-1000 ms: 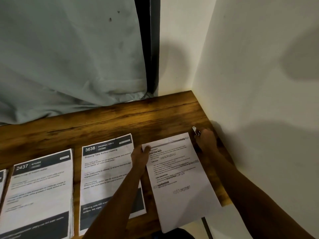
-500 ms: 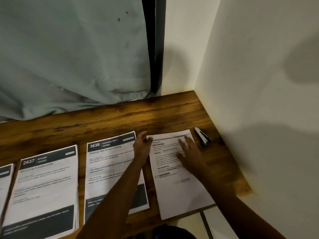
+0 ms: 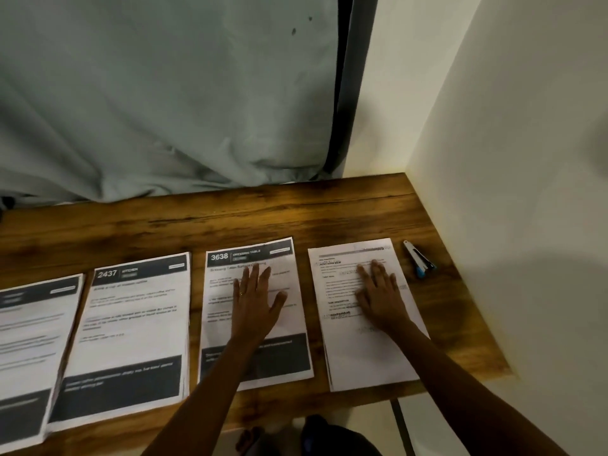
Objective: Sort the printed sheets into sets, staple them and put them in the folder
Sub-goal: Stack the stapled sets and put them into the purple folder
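Several stacks of printed sheets lie side by side on a wooden table (image 3: 230, 218). My left hand (image 3: 255, 297) rests flat, fingers straight, on the stack headed 3638 (image 3: 296, 353). My right hand (image 3: 378, 294) lies flat on the rightmost stack (image 3: 368, 360), a plain page of text. To the left are the stack headed 2437 (image 3: 131, 337) and another stack (image 3: 26, 353) cut off by the frame edge. A small blue and black stapler (image 3: 419, 263) lies on the table just right of the rightmost stack. No folder is in view.
A grey curtain (image 3: 164, 93) hangs along the table's far edge. White walls (image 3: 510, 192) close in the back right corner and the right side. The table's front edge runs below the sheets, with floor beyond it.
My left hand moved from the left edge of the rightmost stack onto the 3638 stack. My right hand let go of the stapler and now lies flat on the rightmost stack.
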